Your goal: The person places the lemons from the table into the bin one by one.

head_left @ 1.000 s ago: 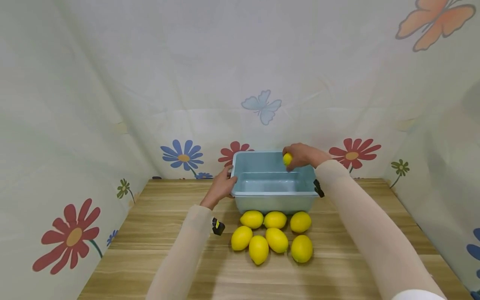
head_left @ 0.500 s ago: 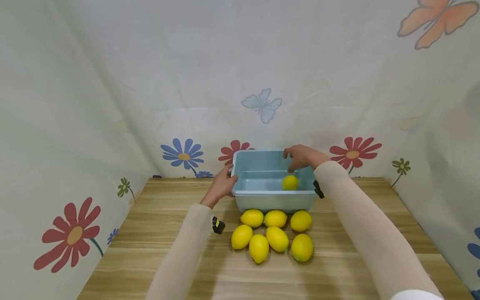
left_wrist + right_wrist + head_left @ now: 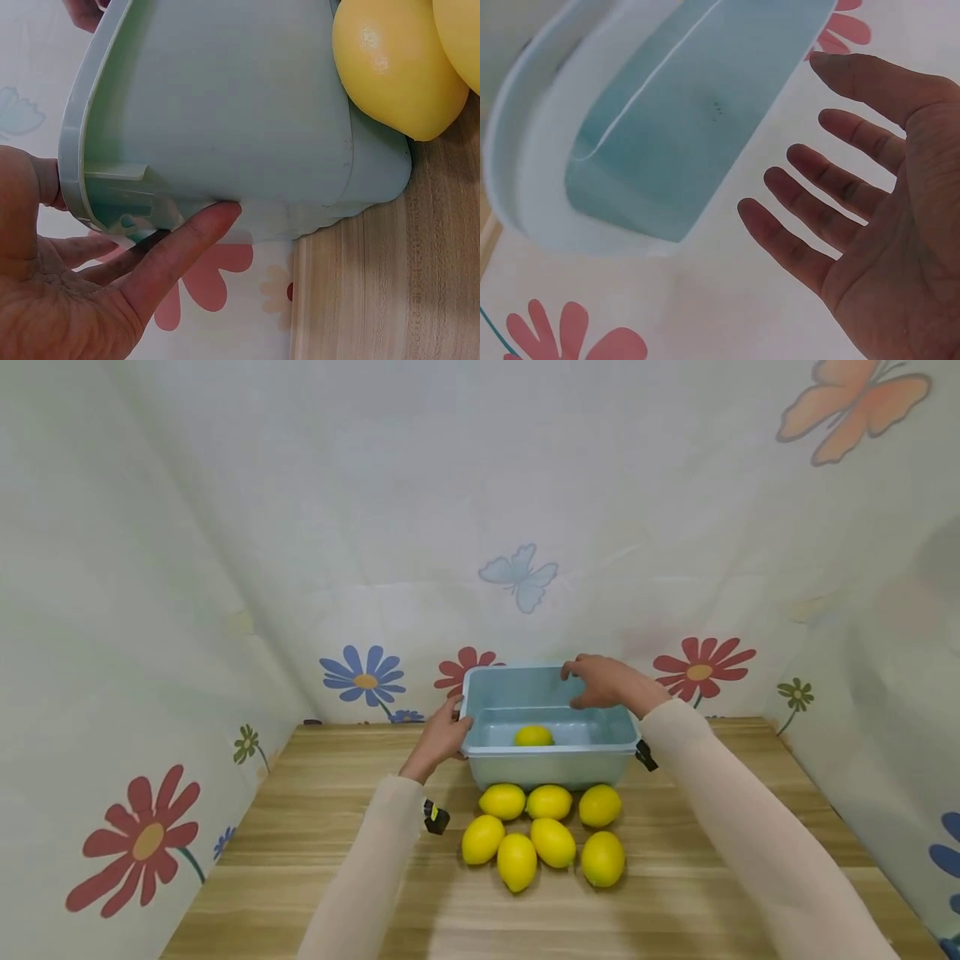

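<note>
Lone lemon [image 3: 533, 737] in the tub [image 3: 551, 770] has slid left since half a second ago, when it sat over in the right part. Now it's a bit left of the middle, near the near wall, with its lower part hidden behind the near rim. Right hand [image 3: 606, 683] hangs around the tub's far right side, grip wide, thumb and fingers spread apart and holding zip. Left hand [image 3: 441, 739] is gripping the tub's left end by the rim, with one finger stretched along the outside wall in the left wrist view.

Just on the near side of the tub are seven more lemons [image 3: 553, 842] on the wooden table [image 3: 337, 852], three in the row next to the tub and four nearer. Can't tell if any of that first row touches it. Both arms have pale sleeves [image 3: 367, 868], with a small black gadget [image 3: 435, 817] at the left wrist. Cloth backdrop [image 3: 405, 527] all round, printed with flowers [image 3: 364, 682] low down and butterflies [image 3: 519, 578] higher up.
</note>
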{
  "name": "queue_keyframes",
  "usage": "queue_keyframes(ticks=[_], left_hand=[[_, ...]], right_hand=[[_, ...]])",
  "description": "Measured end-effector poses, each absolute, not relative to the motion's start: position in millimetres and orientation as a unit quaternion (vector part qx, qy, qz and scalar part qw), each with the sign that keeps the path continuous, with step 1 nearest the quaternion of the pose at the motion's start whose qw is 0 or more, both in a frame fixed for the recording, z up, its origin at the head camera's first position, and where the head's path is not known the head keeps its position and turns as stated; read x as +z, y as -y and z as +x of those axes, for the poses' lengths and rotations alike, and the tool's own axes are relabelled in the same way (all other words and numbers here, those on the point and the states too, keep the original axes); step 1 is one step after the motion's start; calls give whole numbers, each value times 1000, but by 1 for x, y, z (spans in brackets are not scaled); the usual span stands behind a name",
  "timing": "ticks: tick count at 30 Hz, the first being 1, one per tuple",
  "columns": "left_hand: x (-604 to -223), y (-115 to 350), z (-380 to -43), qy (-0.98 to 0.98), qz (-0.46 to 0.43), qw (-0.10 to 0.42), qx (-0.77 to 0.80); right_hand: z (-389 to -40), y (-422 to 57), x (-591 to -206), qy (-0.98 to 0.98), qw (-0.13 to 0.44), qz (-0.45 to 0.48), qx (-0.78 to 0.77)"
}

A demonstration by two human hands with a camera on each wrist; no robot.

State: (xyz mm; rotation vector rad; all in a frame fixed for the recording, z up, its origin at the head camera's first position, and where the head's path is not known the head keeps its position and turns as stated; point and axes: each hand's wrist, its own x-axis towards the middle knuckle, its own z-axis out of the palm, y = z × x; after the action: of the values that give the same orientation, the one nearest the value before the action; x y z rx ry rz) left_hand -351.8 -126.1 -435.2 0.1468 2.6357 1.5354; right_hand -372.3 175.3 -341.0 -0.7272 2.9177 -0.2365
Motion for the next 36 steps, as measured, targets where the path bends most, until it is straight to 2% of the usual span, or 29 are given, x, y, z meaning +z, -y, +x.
queue_keyframes(ticks=[8,28,36], left_hand=[[-437,126,-351,-861,46,44,505],[-438,125,-350,-864,39,32,500],[-438,126,-350,-861,45,37,505]], right_hand=[[-349,-176,-336,-967,35,-235,-89],[-289,-170,-347,-932,-89,-333,-108],[-268,-169,-355,-923,-117,-354,-95]])
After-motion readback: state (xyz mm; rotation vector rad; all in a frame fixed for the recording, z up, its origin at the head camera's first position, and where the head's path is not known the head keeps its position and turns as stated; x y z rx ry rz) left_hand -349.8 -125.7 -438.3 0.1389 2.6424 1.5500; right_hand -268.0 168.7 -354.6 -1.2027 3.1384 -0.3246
